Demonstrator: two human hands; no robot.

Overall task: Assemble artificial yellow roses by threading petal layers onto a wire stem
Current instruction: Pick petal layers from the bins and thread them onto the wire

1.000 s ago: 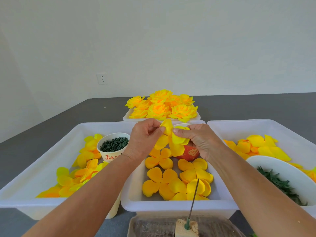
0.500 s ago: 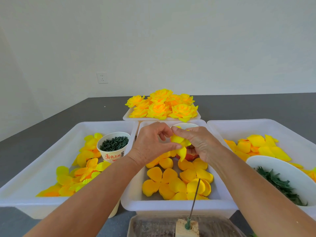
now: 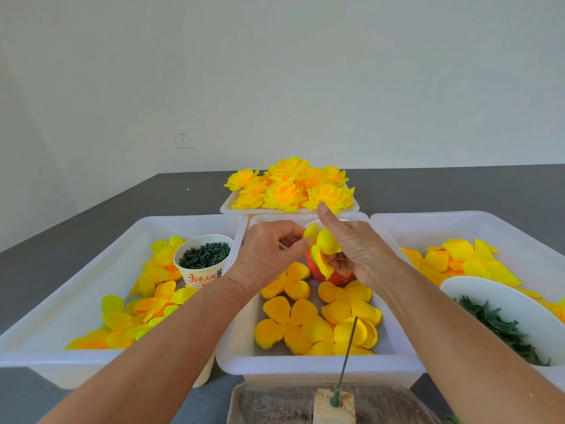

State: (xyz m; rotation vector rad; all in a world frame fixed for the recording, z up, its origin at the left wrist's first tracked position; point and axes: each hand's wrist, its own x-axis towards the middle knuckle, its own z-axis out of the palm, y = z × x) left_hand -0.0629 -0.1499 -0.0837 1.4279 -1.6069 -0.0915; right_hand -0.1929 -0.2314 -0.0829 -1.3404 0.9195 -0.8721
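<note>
Yellow fabric fills most of this view. Both hands meet above the far end of the middle white tray (image 3: 318,367), working one petal layer (image 3: 324,246) between them. The left hand (image 3: 269,255) pinches the layer's left edge with curled thumb and fingertips; the right hand (image 3: 356,254) cups it from the right with curled fingers, its forefinger sticking up towards the far tray (image 3: 226,206). Just under the held layer sits a red cup (image 3: 339,275), partly hidden by the right hand.

Flat four-lobed petal layers (image 3: 287,327) cover the middle tray's floor, reaching close to its near wall. At the near edge of the bench (image 3: 458,191), a thin wire stem (image 3: 347,353) rises tilted from a small tan block (image 3: 333,407) on a dark tray, its tip overlapping the middle tray's near rim. It stands well apart from the hands, with open room between.

The left tray (image 3: 55,304) holds loose yellow petals (image 3: 146,304) and a paper cup of dark green bits (image 3: 204,261) near its far right corner. The right tray (image 3: 519,237) holds more petals (image 3: 464,264) and a white bowl of green leaves (image 3: 495,310) against its near side. Finished roses (image 3: 290,188) are heaped on the far tray, spilling to its edges. The three near trays stand almost touching side by side; grey bench shows bare beyond them on both sides.
</note>
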